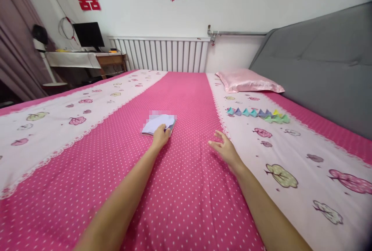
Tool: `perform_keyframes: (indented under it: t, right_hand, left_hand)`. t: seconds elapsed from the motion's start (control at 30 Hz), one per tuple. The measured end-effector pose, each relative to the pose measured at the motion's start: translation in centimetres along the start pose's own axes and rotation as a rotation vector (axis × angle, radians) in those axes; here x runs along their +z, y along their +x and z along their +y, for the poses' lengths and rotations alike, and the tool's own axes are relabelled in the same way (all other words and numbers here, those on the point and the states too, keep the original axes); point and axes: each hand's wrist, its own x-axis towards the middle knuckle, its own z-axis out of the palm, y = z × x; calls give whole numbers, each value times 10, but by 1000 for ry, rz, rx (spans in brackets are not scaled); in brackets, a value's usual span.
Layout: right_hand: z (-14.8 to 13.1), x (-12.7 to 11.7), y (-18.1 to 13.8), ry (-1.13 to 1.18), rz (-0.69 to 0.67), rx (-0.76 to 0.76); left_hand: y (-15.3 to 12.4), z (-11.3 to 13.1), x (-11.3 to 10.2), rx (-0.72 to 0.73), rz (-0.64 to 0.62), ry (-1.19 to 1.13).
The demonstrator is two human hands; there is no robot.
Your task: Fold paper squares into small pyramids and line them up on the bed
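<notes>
A pale lilac paper stack (155, 124), partly blurred out along its far and left edges, lies on the pink dotted strip of the bedspread (186, 173). My left hand (161, 135) grips its near right side, with the fingers partly hidden. To the right, my right hand (225, 148) hovers over the bedspread with fingers spread and nothing in them. Beyond it, several small folded paper pieces (253, 112) in teal, purple, green and yellow sit in a row on the white printed strip.
A pink satin pillow (248, 80) rests at the far right, against a grey padded headboard (319, 57). Past the bed's far edge stands a white radiator (162, 54). A desk (109, 60) with a monitor (88, 35) is at the back left.
</notes>
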Motion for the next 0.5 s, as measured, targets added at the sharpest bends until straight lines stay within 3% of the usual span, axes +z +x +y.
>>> perform_keyframes:
  t: [0.13, 0.27, 0.37, 0.43, 0.5]
  right_hand:
    - [24, -4, 6, 244, 31, 109]
    - [25, -5, 6, 226, -11, 88]
    - [18, -4, 4, 269, 7, 105]
    - [14, -4, 1, 296, 10, 131]
    - [11, -3, -1, 287, -40, 165]
  left_hand:
    - [3, -2, -1, 13, 80, -30]
    - [-9, 22, -17, 49, 241, -49]
    - [-45, 59, -30, 191, 283, -49]
    - [-80, 85, -31, 381, 222, 36]
    - [-117, 106, -24, 459, 120, 107]
